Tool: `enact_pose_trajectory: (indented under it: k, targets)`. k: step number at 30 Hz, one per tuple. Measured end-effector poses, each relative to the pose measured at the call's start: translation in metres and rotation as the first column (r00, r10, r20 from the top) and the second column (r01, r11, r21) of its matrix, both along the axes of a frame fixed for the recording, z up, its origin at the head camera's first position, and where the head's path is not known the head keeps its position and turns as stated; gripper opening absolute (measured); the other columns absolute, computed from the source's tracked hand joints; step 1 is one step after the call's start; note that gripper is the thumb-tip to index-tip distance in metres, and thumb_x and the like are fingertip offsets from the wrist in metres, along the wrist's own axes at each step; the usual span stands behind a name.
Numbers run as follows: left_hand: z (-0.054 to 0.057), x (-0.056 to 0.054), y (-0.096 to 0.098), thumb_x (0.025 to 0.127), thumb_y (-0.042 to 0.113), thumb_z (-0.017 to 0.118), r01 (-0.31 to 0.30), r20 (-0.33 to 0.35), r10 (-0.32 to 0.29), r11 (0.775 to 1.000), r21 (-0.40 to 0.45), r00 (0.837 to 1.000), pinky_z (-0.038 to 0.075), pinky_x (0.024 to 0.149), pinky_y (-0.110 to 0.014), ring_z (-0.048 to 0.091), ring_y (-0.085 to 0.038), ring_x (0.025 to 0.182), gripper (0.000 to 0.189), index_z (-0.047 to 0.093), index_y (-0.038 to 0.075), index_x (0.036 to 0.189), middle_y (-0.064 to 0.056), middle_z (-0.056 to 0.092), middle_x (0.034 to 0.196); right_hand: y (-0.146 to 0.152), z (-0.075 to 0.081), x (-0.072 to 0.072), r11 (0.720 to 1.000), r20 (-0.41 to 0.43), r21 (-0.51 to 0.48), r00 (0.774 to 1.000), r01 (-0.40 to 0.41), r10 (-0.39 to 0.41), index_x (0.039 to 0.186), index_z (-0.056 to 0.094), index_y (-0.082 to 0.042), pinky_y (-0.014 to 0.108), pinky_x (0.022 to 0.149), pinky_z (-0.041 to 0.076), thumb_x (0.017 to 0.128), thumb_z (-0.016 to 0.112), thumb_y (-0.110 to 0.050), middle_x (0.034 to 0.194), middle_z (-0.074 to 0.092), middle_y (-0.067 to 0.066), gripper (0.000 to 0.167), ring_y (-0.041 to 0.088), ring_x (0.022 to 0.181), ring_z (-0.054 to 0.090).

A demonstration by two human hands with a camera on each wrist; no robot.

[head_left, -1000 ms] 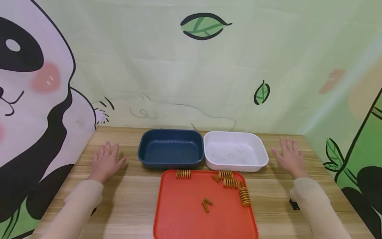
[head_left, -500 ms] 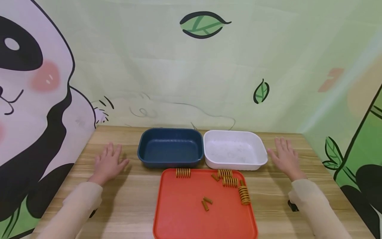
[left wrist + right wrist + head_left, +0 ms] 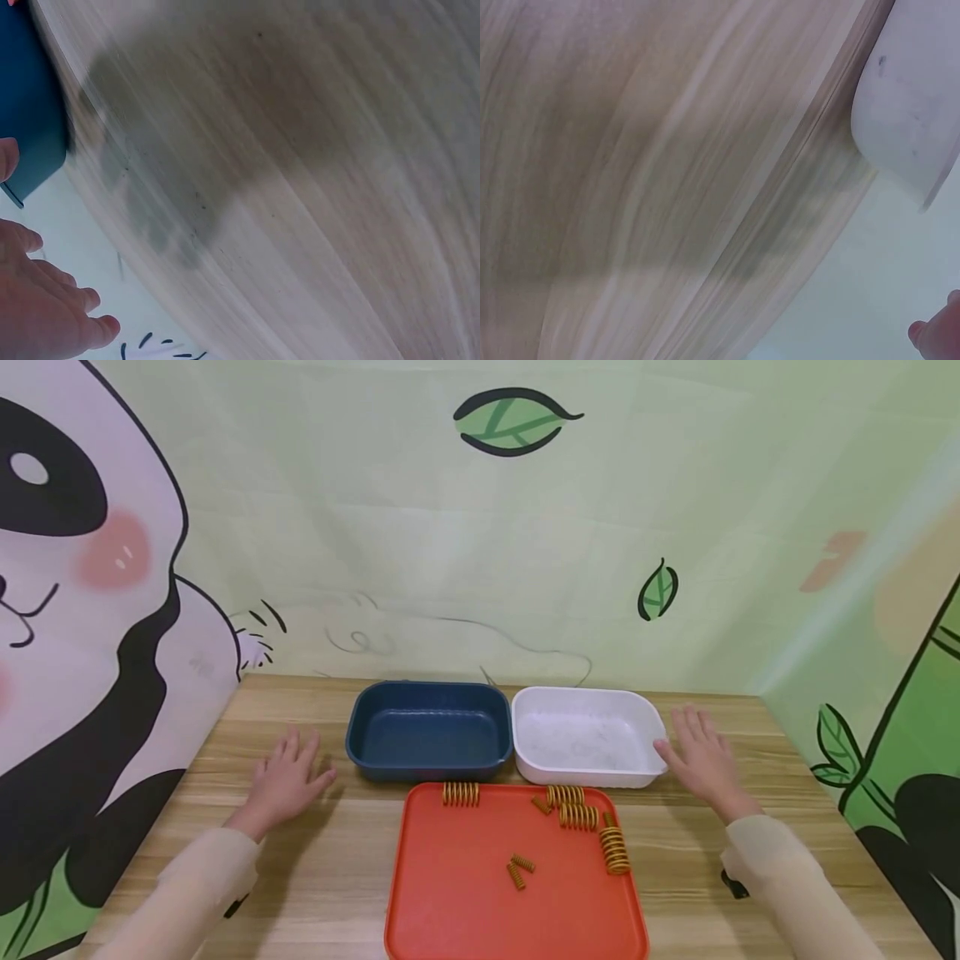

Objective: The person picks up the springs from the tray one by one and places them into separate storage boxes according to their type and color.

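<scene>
My left hand [image 3: 283, 785], fingers spread and holding nothing, hovers over the table left of a dark blue bin [image 3: 429, 774]. In the left wrist view its fingers [image 3: 52, 300] show apart from that bin. My right hand [image 3: 705, 764] also has its fingers spread and holds nothing; its thumb overlaps the right end of a white bin [image 3: 592, 777] in the head view, and I cannot tell if they touch. Several coil springs lie on a red tray [image 3: 457, 902]: a large one [image 3: 461, 794] at the back left, more large ones [image 3: 578, 817] at the right, and small ones [image 3: 516, 876] near the middle.
Both bins stand side by side at the back of the wooden table [image 3: 322, 877], just behind the tray. A printed cloth backdrop [image 3: 420, 560] with a panda and leaves rises behind the table and along its sides.
Both hands have moved inward, the left one rightward and slightly toward me, the right one leftward toward the white bin. Springs, tray and bins have stayed in place.
</scene>
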State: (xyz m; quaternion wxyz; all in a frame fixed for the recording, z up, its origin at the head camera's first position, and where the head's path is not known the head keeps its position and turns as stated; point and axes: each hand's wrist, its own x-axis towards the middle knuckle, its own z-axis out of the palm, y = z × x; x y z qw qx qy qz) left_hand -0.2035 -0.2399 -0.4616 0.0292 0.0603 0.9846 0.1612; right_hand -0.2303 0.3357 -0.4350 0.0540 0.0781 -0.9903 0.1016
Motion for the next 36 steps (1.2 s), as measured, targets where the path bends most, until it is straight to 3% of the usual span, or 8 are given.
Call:
enact_pose_trajectory:
  k: [7, 21, 28, 36]
  targets:
    - [-0.001, 0.005, 0.003, 0.086, 0.043, 0.046, 0.025, -0.016, -0.025, 1.0, -0.013, 1.0, 0.013, 0.092, -0.069, 0.011, -0.05, 0.127, 0.073, 0.02, 0.0, 0.139, -0.033, 0.009, 0.14, -0.012, 0.003, 0.003, 0.999, -0.041, 0.009, 0.998, -0.047, 0.047, 0.138, 0.02, 0.0, 0.066, 0.094, 0.015, 0.09, 0.036, -0.046, 0.142, 0.017, 0.027, 0.069, 0.043, 0.13, 0.011]
    - [0.005, 0.016, 0.016, 0.086, 0.037, 0.049, 0.059, -0.033, -0.058, 0.998, 0.022, 0.998, 0.016, 0.093, -0.067, 0.017, -0.049, 0.126, 0.069, 0.025, -0.001, 0.138, -0.032, 0.014, 0.14, -0.024, 0.005, 0.009, 0.994, -0.046, 0.001, 0.993, -0.106, 0.106, 0.14, 0.019, -0.004, 0.063, 0.097, 0.014, 0.089, 0.038, -0.045, 0.142, 0.017, 0.025, 0.068, 0.04, 0.132, 0.01]
    - [0.006, 0.022, 0.024, 0.083, 0.03, 0.055, 0.099, -0.11, -0.091, 0.993, 0.07, 0.99, 0.028, 0.093, -0.061, 0.031, -0.052, 0.118, 0.065, 0.031, -0.006, 0.133, -0.036, 0.025, 0.134, -0.032, 0.005, 0.013, 0.989, -0.051, -0.023, 0.988, -0.144, 0.143, 0.141, 0.018, -0.007, 0.064, 0.096, 0.014, 0.089, 0.039, -0.044, 0.144, 0.015, 0.022, 0.068, 0.038, 0.133, 0.009]
    - [0.002, 0.028, 0.031, 0.082, 0.022, 0.057, 0.123, -0.166, -0.101, 0.984, 0.127, 0.981, 0.034, 0.09, -0.057, 0.04, -0.047, 0.114, 0.059, 0.037, -0.005, 0.13, -0.029, 0.036, 0.131, -0.036, 0.003, 0.017, 0.985, -0.064, -0.027, 0.984, -0.169, 0.167, 0.14, 0.022, -0.005, 0.062, 0.098, 0.015, 0.088, 0.043, -0.041, 0.144, 0.019, 0.021, 0.066, 0.038, 0.132, 0.014]
